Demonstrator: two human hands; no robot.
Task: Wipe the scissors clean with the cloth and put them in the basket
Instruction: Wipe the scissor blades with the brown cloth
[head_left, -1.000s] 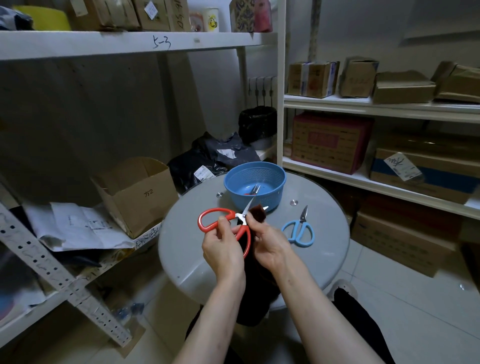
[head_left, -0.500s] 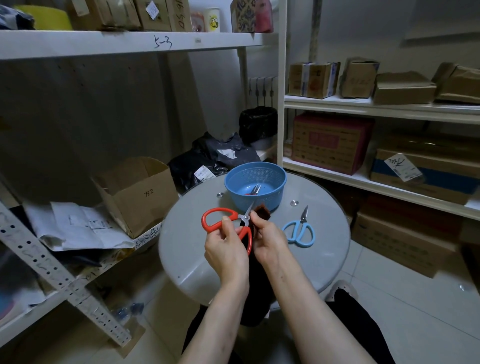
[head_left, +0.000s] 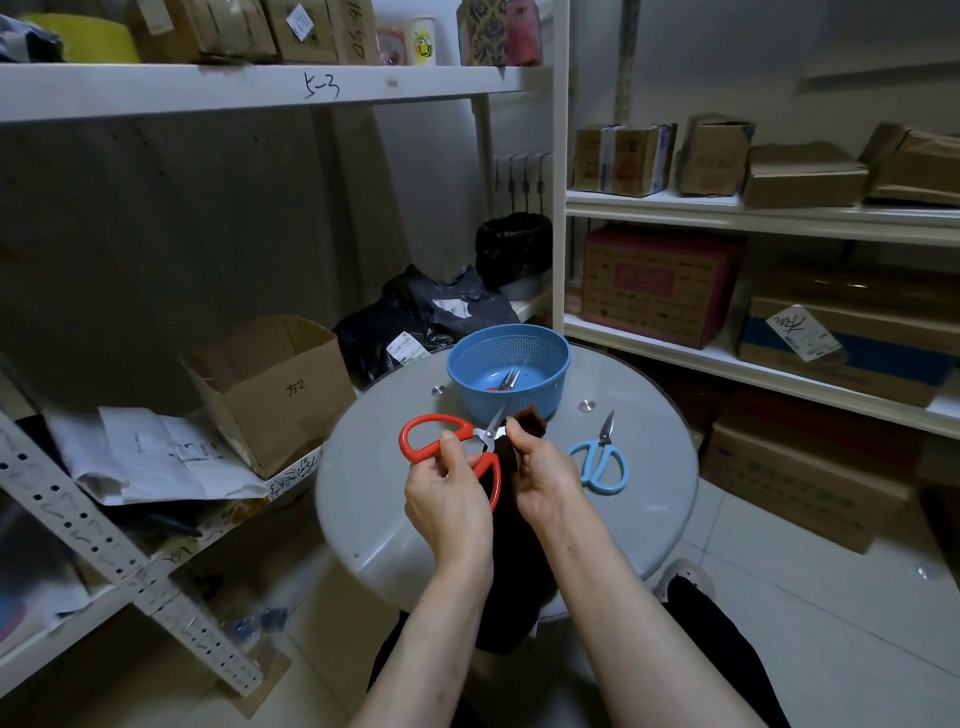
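My left hand (head_left: 447, 499) grips the red-handled scissors (head_left: 427, 437) by a handle above the round grey table (head_left: 363, 509). Their short steel blades point up and right toward the basket. My right hand (head_left: 540, 478) pinches a dark brown cloth (head_left: 530, 422) against the blades near the pivot; the rest of the cloth hangs down between my forearms. The blue plastic basket (head_left: 540, 348) stands at the table's far edge with another pair of scissors (head_left: 506, 382) lying inside. Blue-handled scissors (head_left: 600, 460) lie flat on the table to the right of my right hand.
White shelving with cardboard boxes (head_left: 654, 280) runs along the right wall. An open cardboard box (head_left: 270, 384), papers and black bags (head_left: 415, 322) fill the left shelf. A perforated metal rail (head_left: 104, 545) slants at lower left. My dark-trousered leg (head_left: 717, 654) shows below the table.
The cloth in my right hand has slid back along the blades toward the pivot. The red scissors have tilted slightly and stay in my left hand.
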